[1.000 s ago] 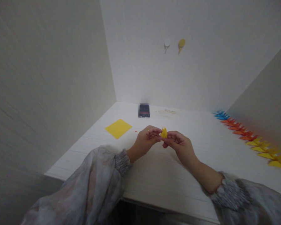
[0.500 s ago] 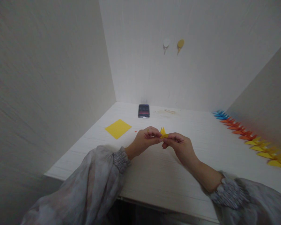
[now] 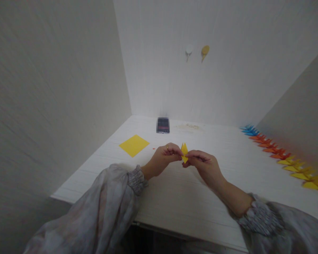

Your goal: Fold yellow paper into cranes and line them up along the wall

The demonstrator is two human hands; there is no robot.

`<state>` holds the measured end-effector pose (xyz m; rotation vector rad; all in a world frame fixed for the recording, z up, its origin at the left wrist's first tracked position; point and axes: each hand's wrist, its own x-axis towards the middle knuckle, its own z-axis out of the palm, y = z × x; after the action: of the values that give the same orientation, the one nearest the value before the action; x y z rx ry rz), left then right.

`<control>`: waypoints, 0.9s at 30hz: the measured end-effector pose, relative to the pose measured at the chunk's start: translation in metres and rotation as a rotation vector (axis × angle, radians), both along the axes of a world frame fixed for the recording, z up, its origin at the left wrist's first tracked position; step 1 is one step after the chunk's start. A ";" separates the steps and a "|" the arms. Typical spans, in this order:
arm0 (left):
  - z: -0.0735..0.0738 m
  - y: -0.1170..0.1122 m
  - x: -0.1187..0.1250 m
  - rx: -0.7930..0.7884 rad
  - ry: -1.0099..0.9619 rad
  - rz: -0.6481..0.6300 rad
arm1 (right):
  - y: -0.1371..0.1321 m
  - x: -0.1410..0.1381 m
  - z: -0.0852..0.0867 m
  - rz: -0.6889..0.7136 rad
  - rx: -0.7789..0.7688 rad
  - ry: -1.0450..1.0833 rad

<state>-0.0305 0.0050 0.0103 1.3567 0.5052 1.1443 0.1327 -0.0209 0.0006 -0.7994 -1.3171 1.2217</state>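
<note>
A small folded piece of yellow origami paper [image 3: 184, 149] is held up between both hands over the white table. My left hand [image 3: 166, 157] pinches its left edge with thumb and fingertips; a ring shows on one finger. From the other side, my right hand [image 3: 202, 163] grips the right edge the same way. Two narrow points of the paper stick up above the fingers, and a lower flap points down between them. The fingertips cover part of its sides.
A flat yellow paper square [image 3: 134, 145] lies left, near a tiny orange scrap [image 3: 154, 148]. A dark blurred device [image 3: 163, 125] stands by the back wall. Folded paper cranes, blue [image 3: 250, 130], orange [image 3: 270, 145] and yellow [image 3: 302, 171], line the right. Two hooks [image 3: 205, 50] hang on the wall.
The lower flap of the folded yellow paper now points down between the fingers, where before it was bunched under the fingertips. Both hands have barely moved.
</note>
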 end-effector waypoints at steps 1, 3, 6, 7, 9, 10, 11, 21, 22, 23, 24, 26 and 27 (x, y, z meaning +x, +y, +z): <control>0.000 0.000 0.000 -0.001 -0.002 -0.005 | 0.000 0.000 0.000 0.001 0.005 -0.004; -0.001 0.001 0.000 -0.002 -0.004 -0.016 | 0.000 0.000 0.000 0.003 0.008 -0.006; -0.001 0.000 0.000 0.001 0.001 -0.029 | -0.001 0.000 0.000 -0.003 0.001 -0.001; -0.001 0.000 0.000 0.007 0.004 -0.032 | -0.001 0.000 0.000 -0.001 -0.003 0.002; -0.001 0.000 -0.002 0.023 0.013 -0.034 | -0.002 -0.001 0.001 0.002 -0.007 0.013; -0.001 0.000 -0.002 0.033 0.017 -0.032 | -0.003 -0.001 0.002 0.007 -0.004 0.018; -0.001 0.000 -0.003 0.043 0.021 -0.029 | -0.003 -0.001 0.003 0.013 0.001 0.022; -0.002 0.000 -0.002 0.034 0.001 0.011 | -0.003 -0.005 0.004 -0.030 0.067 -0.086; -0.003 0.000 -0.001 0.002 -0.012 0.000 | -0.003 -0.006 0.004 -0.043 0.067 -0.086; -0.002 0.000 0.000 -0.028 -0.024 -0.010 | -0.003 -0.006 0.004 -0.053 0.069 -0.085; -0.002 0.000 0.000 -0.051 -0.034 -0.015 | -0.003 -0.007 0.004 -0.058 0.068 -0.087; -0.001 -0.001 0.000 -0.079 -0.046 -0.008 | -0.004 -0.007 0.005 -0.072 0.061 -0.089; 0.000 -0.001 0.000 -0.087 -0.047 0.000 | -0.005 -0.008 0.006 -0.079 0.055 -0.085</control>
<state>-0.0305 0.0041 0.0102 1.2518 0.5152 1.1384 0.1249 -0.0257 0.0062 -0.8643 -1.3695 1.0952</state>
